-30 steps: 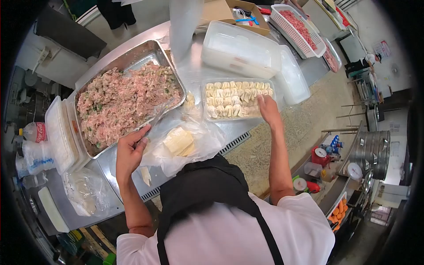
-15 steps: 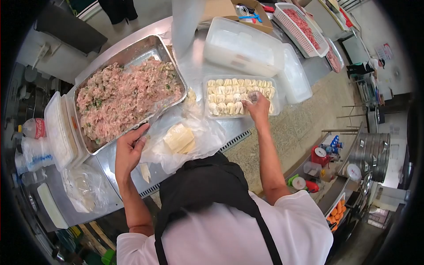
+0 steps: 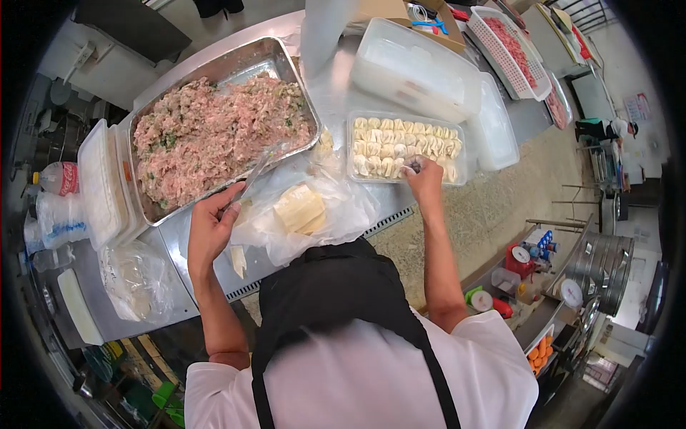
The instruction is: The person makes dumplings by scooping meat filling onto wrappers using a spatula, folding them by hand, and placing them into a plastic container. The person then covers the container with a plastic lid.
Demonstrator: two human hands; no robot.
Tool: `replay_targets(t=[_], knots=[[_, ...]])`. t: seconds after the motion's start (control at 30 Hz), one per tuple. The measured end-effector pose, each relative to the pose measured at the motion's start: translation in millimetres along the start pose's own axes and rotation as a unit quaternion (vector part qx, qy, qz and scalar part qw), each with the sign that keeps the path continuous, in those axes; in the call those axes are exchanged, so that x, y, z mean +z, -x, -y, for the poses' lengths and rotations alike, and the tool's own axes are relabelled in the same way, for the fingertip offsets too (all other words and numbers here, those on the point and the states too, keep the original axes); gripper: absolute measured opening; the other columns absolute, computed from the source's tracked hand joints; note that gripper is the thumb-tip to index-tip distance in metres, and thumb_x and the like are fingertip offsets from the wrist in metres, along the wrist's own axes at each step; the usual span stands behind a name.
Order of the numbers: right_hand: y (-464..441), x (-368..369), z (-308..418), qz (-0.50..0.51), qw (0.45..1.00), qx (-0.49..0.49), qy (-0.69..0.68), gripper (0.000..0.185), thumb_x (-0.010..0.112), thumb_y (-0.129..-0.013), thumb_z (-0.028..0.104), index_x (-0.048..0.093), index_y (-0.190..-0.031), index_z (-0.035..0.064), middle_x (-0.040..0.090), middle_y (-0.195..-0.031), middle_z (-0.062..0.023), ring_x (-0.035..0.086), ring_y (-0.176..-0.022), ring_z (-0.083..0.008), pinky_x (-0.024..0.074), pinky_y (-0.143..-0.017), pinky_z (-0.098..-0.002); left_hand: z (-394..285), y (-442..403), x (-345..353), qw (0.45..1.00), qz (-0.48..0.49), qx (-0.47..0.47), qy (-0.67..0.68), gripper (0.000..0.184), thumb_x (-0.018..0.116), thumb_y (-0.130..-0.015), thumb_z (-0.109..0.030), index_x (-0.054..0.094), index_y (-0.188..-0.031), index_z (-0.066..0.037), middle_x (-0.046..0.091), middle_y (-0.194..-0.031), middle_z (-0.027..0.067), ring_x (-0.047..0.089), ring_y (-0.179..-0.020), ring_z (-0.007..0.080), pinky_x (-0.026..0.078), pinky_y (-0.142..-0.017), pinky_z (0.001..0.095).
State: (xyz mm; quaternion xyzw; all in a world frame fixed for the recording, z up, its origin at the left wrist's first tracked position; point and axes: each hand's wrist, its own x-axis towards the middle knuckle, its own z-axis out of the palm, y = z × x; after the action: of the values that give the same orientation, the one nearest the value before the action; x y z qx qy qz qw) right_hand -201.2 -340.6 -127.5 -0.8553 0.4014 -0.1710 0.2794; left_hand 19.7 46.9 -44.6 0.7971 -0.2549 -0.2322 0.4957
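Note:
My left hand (image 3: 214,218) is closed around a thin, shiny tool (image 3: 256,171) beside the near edge of a metal tray (image 3: 314,118) of minced meat (image 3: 214,136). The fingers of my right hand (image 3: 421,171) are pinched together at the front row of folded dumplings (image 3: 396,146) in a clear plastic container (image 3: 354,171). Whatever they hold is too small and hidden to tell. Between my hands, a stack of pale dough wrappers (image 3: 300,209) lies on an open plastic bag (image 3: 350,214).
Behind the dumplings stand a large translucent container (image 3: 414,71) and a lid (image 3: 494,125). A white basket of meat (image 3: 511,53) is at the far right. Stacked lids (image 3: 103,186) and a bagged item (image 3: 136,282) lie left. A dough scrap (image 3: 238,261) sits near the table edge.
My right hand has moved from the container's right side in over its front row, and its fingers have closed. My left hand stays beside the meat tray. The view has shifted slightly.

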Motion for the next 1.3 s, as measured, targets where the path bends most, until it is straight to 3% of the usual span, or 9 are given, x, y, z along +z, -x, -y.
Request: replay_targets(t=[0.23, 0.37, 0.67, 0.73, 0.8, 1.1, 1.2, 1.27, 1.3], knots=[[16.7, -2.1, 55.2, -0.018, 0.998, -0.049, -0.041, 0.019, 0.078, -0.076, 0.006, 0.073, -0.094, 0.0022, 0.073, -0.088, -0.0163, 0.071, -0.076, -0.0296, 0.0554, -0.070, -0.0362, 0.9, 5.2, -4.6, 0.999, -0.017, -0.017, -0.021, 0.037, 0.060, -0.091, -0.004, 0.065, -0.128, -0.003, 0.074, -0.106, 0.0090, 0.062, -0.087, 0.0104, 0.050, -0.081, 0.0269], [56.2, 33.9, 119.9, 0.222, 0.931, -0.219, -0.191, 0.015, 0.075, -0.077, 0.003, 0.072, -0.091, 0.0033, 0.071, -0.095, -0.0127, 0.070, -0.087, -0.0291, 0.0558, -0.074, -0.0373, 0.9, 3.4, -0.5, 0.997, -0.023, 0.009, -0.068, 0.036, 0.058, -0.094, -0.009, 0.064, -0.129, -0.003, 0.074, -0.106, 0.0130, 0.064, -0.087, 0.0126, 0.050, -0.082, 0.0275], [80.0, 115.2, 138.9, 0.319, 0.862, -0.393, 0.015, 0.017, 0.075, -0.074, 0.012, 0.070, -0.089, 0.0067, 0.066, -0.090, -0.0108, 0.064, -0.091, -0.0311, 0.0529, -0.078, -0.0415, 6.3, 11.7, -17.4, 0.991, -0.054, -0.117, -0.043, 0.036, 0.056, -0.093, -0.003, 0.066, -0.128, -0.005, 0.060, -0.073, 0.0054, 0.056, -0.061, 0.0155, 0.047, -0.061, 0.0325], [74.4, 116.3, 135.6, 0.327, 0.871, -0.367, -0.031, 0.016, 0.073, -0.075, 0.013, 0.070, -0.090, 0.0066, 0.066, -0.091, -0.0108, 0.064, -0.091, -0.0332, 0.0519, -0.078, -0.0431, 8.8, 7.1, -24.4, 0.991, -0.076, -0.087, -0.066, 0.036, 0.057, -0.093, 0.000, 0.067, -0.127, -0.004, 0.061, -0.074, 0.0043, 0.055, -0.057, 0.0156, 0.046, -0.056, 0.0306], [72.9, 115.3, 133.0, 0.335, 0.874, -0.348, -0.053, 0.014, 0.072, -0.078, 0.013, 0.070, -0.089, 0.0056, 0.066, -0.092, -0.0115, 0.064, -0.091, -0.0348, 0.0516, -0.078, -0.0440, 9.8, -2.4, -30.8, 0.935, -0.103, 0.079, -0.329, 0.036, 0.060, -0.083, 0.005, 0.072, -0.115, -0.005, 0.066, -0.081, 0.0155, 0.063, -0.069, 0.0301, 0.050, -0.065, 0.0373], [42.2, 73.9, 130.4, 0.344, 0.880, -0.190, -0.266, 0.016, 0.063, -0.096, 0.018, 0.063, -0.103, 0.0028, 0.067, -0.098, -0.0116, 0.064, -0.088, -0.0242, 0.0493, -0.083, -0.0367, 12.7, -114.4, 33.7, 0.889, -0.009, 0.134, -0.438, 0.019, 0.057, -0.077, -0.001, 0.072, -0.088, -0.002, 0.065, -0.093, 0.0223, 0.065, -0.086, 0.0432, 0.051, -0.078, 0.0521], [27.5, 55.9, 113.2, 0.378, 0.847, -0.057, -0.369, 0.018, 0.059, -0.100, 0.017, 0.059, -0.110, 0.0021, 0.067, -0.109, -0.0074, 0.062, -0.099, -0.0196, 0.0486, -0.092, -0.0327, 5.1, -114.4, 23.8, 0.888, 0.074, 0.137, -0.434, 0.019, 0.056, -0.076, 0.000, 0.072, -0.087, -0.002, 0.065, -0.094, 0.0230, 0.066, -0.088, 0.0436, 0.052, -0.079, 0.0518], [28.0, 49.2, 96.5, 0.348, 0.669, 0.088, -0.651, 0.038, 0.050, -0.104, 0.027, 0.051, -0.130, -0.0014, 0.062, -0.127, -0.0155, 0.060, -0.119, -0.0273, 0.0448, -0.106, -0.0407, -10.3, -110.8, 9.9, 0.899, 0.090, 0.100, -0.417, 0.018, 0.056, -0.076, 0.000, 0.071, -0.086, -0.001, 0.065, -0.094, 0.0226, 0.066, -0.089, 0.0431, 0.052, -0.080, 0.0513], [26.9, 45.3, 94.6, 0.346, 0.669, 0.089, -0.652, 0.038, 0.050, -0.104, 0.027, 0.051, -0.130, -0.0014, 0.062, -0.127, -0.0155, 0.060, -0.119, -0.0273, 0.0448, -0.106, -0.0407, -15.0, -110.6, 5.6, 0.909, 0.098, 0.059, -0.400, 0.017, 0.056, -0.077, 0.000, 0.070, -0.086, -0.001, 0.065, -0.095, 0.0222, 0.066, -0.090, 0.0425, 0.052, -0.081, 0.0508]])
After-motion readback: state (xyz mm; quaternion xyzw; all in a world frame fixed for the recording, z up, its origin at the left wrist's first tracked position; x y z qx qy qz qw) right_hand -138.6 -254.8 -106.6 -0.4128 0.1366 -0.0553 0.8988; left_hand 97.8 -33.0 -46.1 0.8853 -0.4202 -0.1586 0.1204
